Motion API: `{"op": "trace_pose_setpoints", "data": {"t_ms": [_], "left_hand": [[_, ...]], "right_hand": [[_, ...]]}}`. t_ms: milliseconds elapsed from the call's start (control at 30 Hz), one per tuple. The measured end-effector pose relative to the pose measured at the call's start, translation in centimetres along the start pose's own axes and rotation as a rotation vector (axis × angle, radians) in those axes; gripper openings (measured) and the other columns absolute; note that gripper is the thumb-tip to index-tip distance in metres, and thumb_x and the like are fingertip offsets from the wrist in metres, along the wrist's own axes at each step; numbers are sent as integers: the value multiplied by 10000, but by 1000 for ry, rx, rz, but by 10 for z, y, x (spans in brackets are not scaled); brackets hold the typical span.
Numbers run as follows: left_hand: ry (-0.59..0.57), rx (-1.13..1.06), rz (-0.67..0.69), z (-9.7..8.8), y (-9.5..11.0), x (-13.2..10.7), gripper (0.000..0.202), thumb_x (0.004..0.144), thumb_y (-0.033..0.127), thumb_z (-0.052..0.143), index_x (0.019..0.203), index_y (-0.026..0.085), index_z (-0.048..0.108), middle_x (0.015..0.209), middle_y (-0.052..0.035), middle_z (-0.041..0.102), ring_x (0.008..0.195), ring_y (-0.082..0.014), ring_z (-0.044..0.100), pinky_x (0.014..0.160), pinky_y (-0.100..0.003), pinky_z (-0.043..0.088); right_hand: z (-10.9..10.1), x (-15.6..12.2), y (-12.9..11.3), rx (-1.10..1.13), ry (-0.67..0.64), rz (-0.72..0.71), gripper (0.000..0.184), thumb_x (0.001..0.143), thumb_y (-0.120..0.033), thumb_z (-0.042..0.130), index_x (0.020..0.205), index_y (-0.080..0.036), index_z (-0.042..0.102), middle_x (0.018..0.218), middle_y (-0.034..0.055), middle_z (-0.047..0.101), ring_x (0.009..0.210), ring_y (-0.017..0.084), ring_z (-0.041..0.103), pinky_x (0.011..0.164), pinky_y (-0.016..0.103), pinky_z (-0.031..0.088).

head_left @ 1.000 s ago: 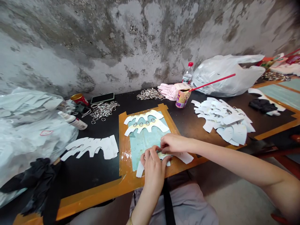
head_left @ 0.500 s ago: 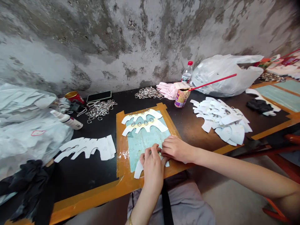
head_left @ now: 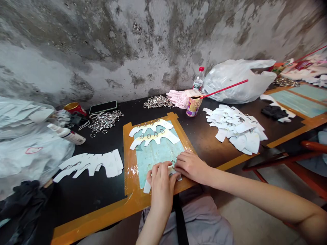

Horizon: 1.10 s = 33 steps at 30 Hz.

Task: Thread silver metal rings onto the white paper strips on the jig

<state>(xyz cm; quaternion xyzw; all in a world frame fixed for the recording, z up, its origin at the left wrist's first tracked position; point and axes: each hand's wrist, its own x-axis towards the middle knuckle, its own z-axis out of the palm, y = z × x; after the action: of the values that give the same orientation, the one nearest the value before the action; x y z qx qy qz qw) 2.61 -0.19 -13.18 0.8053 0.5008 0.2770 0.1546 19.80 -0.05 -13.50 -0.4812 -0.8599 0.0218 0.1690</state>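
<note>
My left hand (head_left: 161, 182) is closed, its fingers curled over a white scalloped strip (head_left: 147, 187) at the near edge of the pale green mat (head_left: 157, 154). Most of this strip is hidden under my hands. From the right, my right hand (head_left: 191, 165) meets it, its fingers closed at a metal ring (head_left: 173, 163) that shows between the two hands. Further up the mat lie two more white scalloped strips, the far strip (head_left: 166, 125) and the nearer strip (head_left: 170, 135), each with several metal rings along its yellowish band.
Left of the mat are a stack of white strips (head_left: 112, 165), a glue bottle (head_left: 67, 134), a ring pile (head_left: 107, 120) and a phone (head_left: 103, 107). To the right stand a paper cup (head_left: 193, 106) with a red stick, a heap of strips (head_left: 236, 126) and a plastic bag (head_left: 235, 81).
The view has shifted slightly, so the table items sit a little further left. My fingers have parted slightly, and a ring now shows between my hands.
</note>
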Motion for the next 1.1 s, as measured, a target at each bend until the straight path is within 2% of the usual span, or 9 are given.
{"op": "trace_pose_setpoints", "data": {"t_ms": [133, 267, 367, 533, 633, 767, 933, 1100], "left_hand": [[16, 17, 13, -2, -1, -7, 167, 856, 200, 613, 1000, 220, 531, 984, -47, 682, 978, -246, 578, 888, -405, 304], [-9, 15, 15, 4, 2, -7, 126, 885, 230, 584, 996, 216, 525, 951, -43, 676, 939, -238, 586, 885, -403, 313], [15, 34, 30, 5, 2, -9, 109, 894, 223, 574, 995, 216, 532, 929, -35, 677, 928, -230, 593, 882, -394, 312], [59, 102, 50, -6, -9, -6, 172, 884, 301, 595, 1023, 215, 541, 996, -50, 665, 940, -245, 585, 850, -388, 321], [-9, 123, 39, -11, -16, 4, 276, 840, 293, 646, 1087, 223, 546, 1079, -60, 658, 989, -259, 573, 854, -393, 323], [-147, 62, 68, -13, -17, 16, 369, 791, 185, 678, 1125, 266, 543, 1120, -26, 669, 1054, -251, 554, 892, -408, 304], [-181, 21, 11, -5, -8, 12, 290, 794, 193, 662, 1055, 237, 542, 981, -30, 684, 977, -251, 572, 892, -429, 314], [-99, -11, 3, 3, 0, -2, 202, 866, 231, 611, 1039, 215, 508, 926, -39, 679, 935, -244, 591, 878, -424, 322]], "right_hand": [[-6, 2, -4, 57, -64, 75, 243, 971, -282, 489, 852, -165, 666, 812, 41, 634, 837, 189, 545, 776, 328, 347], [-10, 8, -2, 163, -97, 158, 170, 915, -307, 596, 844, -171, 669, 804, 23, 656, 828, 180, 571, 775, 322, 349], [-9, 8, -2, 149, -85, 154, 146, 914, -268, 598, 826, -169, 659, 790, 22, 651, 815, 177, 566, 758, 319, 345], [1, -8, -6, -28, 72, -2, 188, 957, -229, 514, 853, -166, 657, 771, 33, 615, 783, 183, 518, 727, 322, 335], [10, -18, -11, -109, 183, -42, 181, 964, -180, 485, 916, -150, 657, 770, 37, 615, 769, 183, 509, 725, 323, 340], [16, -23, -19, -69, 234, 30, 156, 960, -199, 505, 925, -149, 649, 771, 31, 616, 755, 178, 511, 696, 315, 344], [12, -18, -20, 17, 151, 150, 153, 964, -219, 501, 935, -162, 640, 834, 46, 631, 811, 188, 537, 708, 323, 357], [8, -10, -18, 50, 68, 193, 173, 965, -218, 498, 873, -159, 632, 817, 48, 617, 800, 190, 537, 731, 336, 380]]}}
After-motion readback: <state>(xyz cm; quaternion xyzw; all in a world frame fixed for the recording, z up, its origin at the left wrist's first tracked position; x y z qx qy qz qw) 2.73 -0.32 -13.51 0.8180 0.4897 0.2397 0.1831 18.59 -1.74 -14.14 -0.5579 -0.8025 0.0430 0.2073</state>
